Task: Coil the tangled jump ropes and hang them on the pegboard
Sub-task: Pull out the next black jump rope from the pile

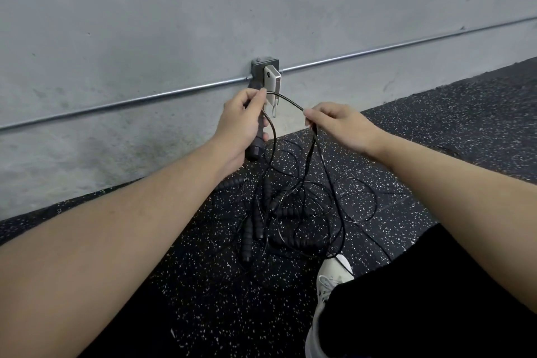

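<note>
Ahead: grey wall (203, 9) blocks reach, with a metal conduit (377, 51) running along it and a junction box (264, 67) carrying a white device (273, 83), just behind the left hand (242, 122). Below: tangle of ropes (290, 206) spread over the speckled floor (436, 131), loops near a white shoe (331, 279). Bare floor lies right of the tangle and near left. A cord (286, 99) spans between the left hand and right hand (340, 122).

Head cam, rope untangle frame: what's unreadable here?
- Pegboard: none in the head view; only grey concrete wall shows.
- Black ribbed jump rope handle: its middle is covered by the left hand.
- Thin black cord: the pinch point sits under the right hand fingers.
- Tangled pile of black ropes: rope count unclear against the dark speckled floor.
</note>
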Action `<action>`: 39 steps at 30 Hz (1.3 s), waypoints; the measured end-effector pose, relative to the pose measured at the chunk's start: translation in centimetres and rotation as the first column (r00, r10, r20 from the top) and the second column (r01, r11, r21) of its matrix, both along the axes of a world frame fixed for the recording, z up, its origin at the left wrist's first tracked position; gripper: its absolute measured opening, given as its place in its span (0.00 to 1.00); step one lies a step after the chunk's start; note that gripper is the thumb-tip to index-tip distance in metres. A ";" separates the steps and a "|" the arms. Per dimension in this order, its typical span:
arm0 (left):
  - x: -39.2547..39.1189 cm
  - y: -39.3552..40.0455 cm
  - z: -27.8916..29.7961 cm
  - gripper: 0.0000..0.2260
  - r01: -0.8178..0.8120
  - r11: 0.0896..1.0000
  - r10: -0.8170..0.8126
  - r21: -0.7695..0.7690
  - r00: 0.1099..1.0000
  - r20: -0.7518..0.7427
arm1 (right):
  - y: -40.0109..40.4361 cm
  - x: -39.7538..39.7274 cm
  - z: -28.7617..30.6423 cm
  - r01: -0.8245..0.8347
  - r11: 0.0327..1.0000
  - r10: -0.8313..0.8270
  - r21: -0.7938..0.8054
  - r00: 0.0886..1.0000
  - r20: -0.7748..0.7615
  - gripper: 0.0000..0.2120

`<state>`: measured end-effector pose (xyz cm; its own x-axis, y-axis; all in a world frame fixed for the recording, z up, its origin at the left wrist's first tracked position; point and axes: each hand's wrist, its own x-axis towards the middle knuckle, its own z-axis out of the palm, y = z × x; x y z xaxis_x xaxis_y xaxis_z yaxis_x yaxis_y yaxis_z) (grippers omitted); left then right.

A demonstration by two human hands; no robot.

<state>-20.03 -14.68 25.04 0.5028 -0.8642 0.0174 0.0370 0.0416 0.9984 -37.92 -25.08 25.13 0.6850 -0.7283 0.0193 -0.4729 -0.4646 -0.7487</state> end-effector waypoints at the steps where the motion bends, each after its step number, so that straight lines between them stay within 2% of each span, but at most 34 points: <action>1: 0.0 0.0 0.1 0.11 -0.004 1.000 0.004 -0.008 1.000 -0.012 | -0.2 0.0 0.1 -0.003 1.000 0.003 -0.009 1.000 0.022 0.14; 4: -0.1 0.2 0.2 0.10 -0.003 1.000 0.002 0.027 0.999 0.042 | -0.1 0.1 0.2 -0.025 1.000 0.024 0.012 0.999 0.042 0.13; 7: 1.1 0.3 -0.7 0.08 -0.020 0.985 -0.022 0.171 0.972 0.235 | -0.5 0.0 0.0 0.005 0.996 -0.014 0.091 0.996 0.090 0.11; 9: 1.8 0.3 -0.8 0.05 -0.026 0.971 -0.060 0.236 0.935 0.349 | -0.6 -0.2 0.1 -0.023 0.989 0.013 0.147 0.998 0.067 0.10; 13: 1.5 0.0 -0.5 0.13 0.079 0.970 -0.216 0.232 0.723 0.656 | 0.1 0.4 0.2 -0.098 0.992 0.103 0.085 0.993 -0.057 0.10; 16: 0.1 -0.2 -1.2 0.13 0.175 0.948 -0.316 0.266 0.634 0.706 | 0.5 1.2 0.6 -0.064 0.995 0.065 0.077 0.998 -0.012 0.13; 20: -0.2 -0.7 -2.1 0.10 0.220 0.939 -0.343 0.263 0.587 0.734 | 0.7 0.5 0.6 -0.081 0.990 0.092 0.117 0.992 -0.092 0.14; 23: -0.4 -0.9 -1.8 0.05 0.232 0.957 -0.288 0.176 0.667 0.687 | 0.3 -0.4 0.8 -0.088 0.962 0.091 0.259 0.996 -0.002 0.13; 25: -0.5 -0.8 -1.4 0.06 0.194 0.972 -0.236 0.135 0.733 0.638 | -0.2 -1.0 1.2 -0.102 0.952 0.085 0.289 0.994 0.070 0.15; 27: -0.4 -0.8 -0.9 0.07 0.132 0.986 -0.169 0.105 0.775 0.609 | -0.6 -1.5 1.5 -0.160 0.940 0.145 0.301 0.987 0.072 0.15; 30: 0.1 -1.0 -0.6 0.10 0.025 0.997 -0.062 0.080 0.857 0.512 | -1.1 -2.2 0.7 -0.179 0.950 0.211 0.257 0.972 -0.103 0.12; 32: 0.9 -1.0 -0.6 0.10 -0.040 0.998 0.013 0.057 0.912 0.411 | -1.7 -2.7 0.0 -0.135 0.971 0.176 0.196 0.962 -0.209 0.13; 34: 2.1 -0.9 -0.8 0.11 -0.076 0.996 0.054 0.052 0.939 0.339 | -2.2 -3.1 -0.3 -0.072 0.983 0.110 0.169 0.968 -0.227 0.10; 36: 3.5 -0.8 -1.5 0.11 -0.082 0.986 0.023 0.142 0.926 0.376 | -2.7 -3.5 -0.5 0.000 0.989 0.026 0.150 0.985 -0.173 0.09; 39: 5.3 -0.7 -3.3 0.10 -0.052 0.929 -0.110 0.368 0.908 0.405 | -3.2 -3.4 -0.3 0.030 0.995 -0.017 0.097 0.991 -0.133 0.11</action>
